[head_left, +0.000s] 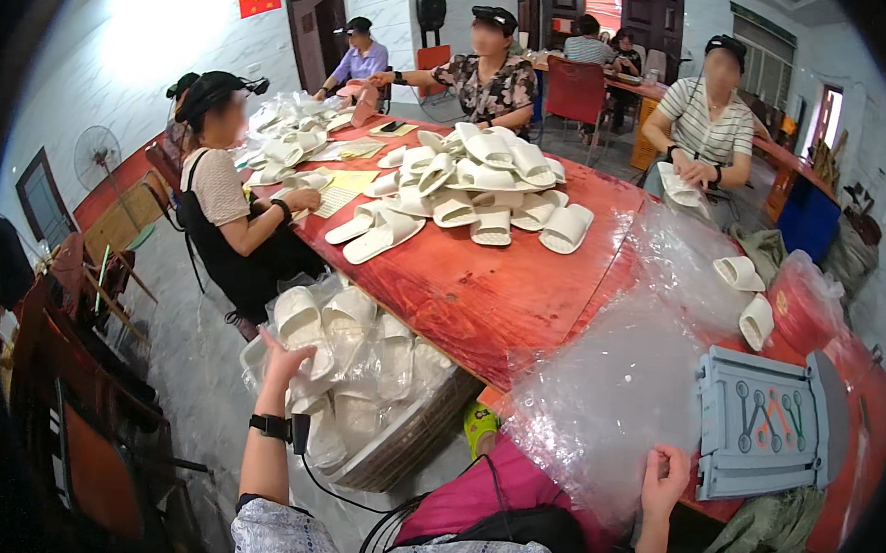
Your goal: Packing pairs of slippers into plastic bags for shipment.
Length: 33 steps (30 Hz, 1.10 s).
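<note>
My left hand [284,358] is over a basket [410,437] at the left of the table, its thumb and fingers spread beside a white slipper [301,321] in clear wrapping. Several more wrapped white slippers fill the basket. My right hand [665,476] is at the table's near edge, its fingers loosely bent and apart, beside a stack of clear plastic bags [598,380]. Nothing shows in its grasp. A big pile of unwrapped white slippers [488,179] lies on the red table [462,298].
A blue-grey folding stool [761,418] lies at the right of the bags. Two loose slippers [756,321] lie beyond it. Several people sit around the table; one at the far right handles a slipper [680,186]. Stacked chairs [93,448] stand at the left.
</note>
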Available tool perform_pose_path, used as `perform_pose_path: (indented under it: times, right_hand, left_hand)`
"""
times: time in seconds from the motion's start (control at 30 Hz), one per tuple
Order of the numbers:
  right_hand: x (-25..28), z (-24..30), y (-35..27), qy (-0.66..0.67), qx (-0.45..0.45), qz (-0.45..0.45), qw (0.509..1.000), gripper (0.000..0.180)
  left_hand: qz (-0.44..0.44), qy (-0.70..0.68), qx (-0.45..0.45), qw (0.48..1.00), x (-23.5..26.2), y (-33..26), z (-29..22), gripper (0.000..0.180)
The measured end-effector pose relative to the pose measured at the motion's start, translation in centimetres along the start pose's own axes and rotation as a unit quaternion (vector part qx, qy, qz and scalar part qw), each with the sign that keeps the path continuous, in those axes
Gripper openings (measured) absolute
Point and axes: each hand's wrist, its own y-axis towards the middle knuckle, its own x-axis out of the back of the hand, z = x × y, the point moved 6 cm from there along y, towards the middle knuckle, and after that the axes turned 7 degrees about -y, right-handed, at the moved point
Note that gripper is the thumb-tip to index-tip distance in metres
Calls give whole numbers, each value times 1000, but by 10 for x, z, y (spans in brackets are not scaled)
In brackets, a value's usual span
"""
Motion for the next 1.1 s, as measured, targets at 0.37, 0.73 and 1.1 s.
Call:
perform_pose_path:
  times: [0.37,0.73,1.1]
  right_hand:
    - [12,4,9,-20,13,-35,999,13]
    - [14,6,5,-27,3,-30,999,10]
    - [16,9,4,-11,5,-37,999,9]
  left_hand:
    - [248,473,-221,816,-96,69,-27,127]
    - [388,417,-391,723,-453,2,-111,129]
    - [349,482,-391,702,-441,-10,-121,131]
